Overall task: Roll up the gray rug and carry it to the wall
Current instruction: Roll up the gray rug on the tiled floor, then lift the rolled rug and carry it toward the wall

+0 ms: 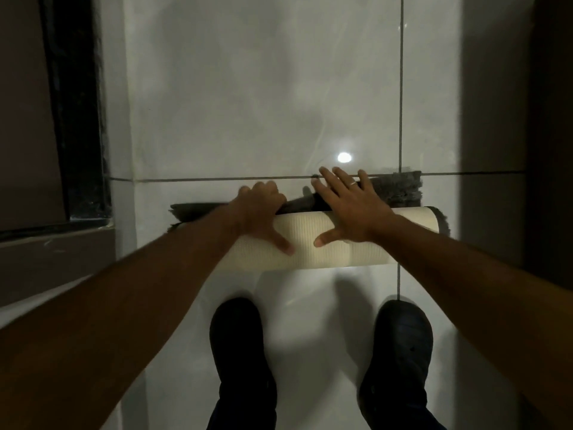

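Observation:
The gray rug (400, 189) lies on the white tiled floor, rolled almost fully into a tube whose cream backing (335, 256) faces outward. A short strip of shaggy gray pile still lies flat beyond the roll. My left hand (263, 209) rests on top of the roll at its left half, fingers curled over the far side, thumb pointing toward me. My right hand (350, 206) presses flat on the roll's right half, fingers spread and reaching onto the gray pile.
Two dark shoes (238, 346) (400, 346) stand on the floor just behind the roll. A dark door frame (77, 113) and brown threshold sit at the left. A dark wall or panel (548, 119) runs along the right. Glossy tiles (263, 88) stretch ahead.

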A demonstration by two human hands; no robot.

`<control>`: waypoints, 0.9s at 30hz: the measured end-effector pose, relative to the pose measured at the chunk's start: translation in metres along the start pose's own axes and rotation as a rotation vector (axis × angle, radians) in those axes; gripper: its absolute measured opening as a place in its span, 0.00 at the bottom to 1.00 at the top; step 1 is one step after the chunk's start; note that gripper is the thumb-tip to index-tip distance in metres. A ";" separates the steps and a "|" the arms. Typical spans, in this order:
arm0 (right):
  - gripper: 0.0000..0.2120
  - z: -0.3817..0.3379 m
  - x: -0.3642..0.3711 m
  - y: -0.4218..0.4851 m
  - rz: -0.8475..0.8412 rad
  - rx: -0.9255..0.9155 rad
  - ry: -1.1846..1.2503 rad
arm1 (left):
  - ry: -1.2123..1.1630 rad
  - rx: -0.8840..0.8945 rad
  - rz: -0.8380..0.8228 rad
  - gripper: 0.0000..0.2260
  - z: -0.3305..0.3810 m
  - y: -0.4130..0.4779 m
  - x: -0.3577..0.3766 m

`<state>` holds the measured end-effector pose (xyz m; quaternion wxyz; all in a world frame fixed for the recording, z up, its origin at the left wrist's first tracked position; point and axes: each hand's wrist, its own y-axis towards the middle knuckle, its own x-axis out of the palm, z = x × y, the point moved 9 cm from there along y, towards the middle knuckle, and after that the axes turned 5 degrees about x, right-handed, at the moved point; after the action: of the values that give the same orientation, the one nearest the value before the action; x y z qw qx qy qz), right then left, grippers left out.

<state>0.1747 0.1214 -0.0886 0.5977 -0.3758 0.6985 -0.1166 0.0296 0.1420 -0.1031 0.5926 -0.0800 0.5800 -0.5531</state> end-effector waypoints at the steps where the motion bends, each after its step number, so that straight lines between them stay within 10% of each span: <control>1: 0.59 -0.003 0.003 -0.002 -0.005 -0.015 -0.003 | 0.026 0.008 0.020 0.52 0.009 -0.008 0.007; 12: 0.49 -0.055 -0.007 -0.023 -0.062 -0.048 -0.044 | 0.144 0.045 0.326 0.34 0.046 -0.058 -0.018; 17: 0.39 -0.030 -0.092 -0.035 -0.069 0.087 0.262 | 0.128 -0.179 0.739 0.40 0.039 -0.123 -0.122; 22: 0.36 0.013 -0.210 -0.068 -0.049 0.192 0.561 | -1.294 -0.802 1.175 0.57 0.001 -0.210 -0.180; 24: 0.34 0.023 -0.267 -0.085 -0.034 0.200 0.635 | -1.905 -0.557 0.968 0.58 0.027 -0.193 -0.223; 27: 0.34 0.032 -0.346 -0.091 0.013 0.175 0.694 | -2.081 -0.225 0.838 0.39 0.042 -0.178 -0.314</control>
<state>0.2400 0.2974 0.2179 0.3557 -0.2569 0.8496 -0.2927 0.0512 0.2872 0.2290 0.9163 -0.3541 -0.1686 0.0809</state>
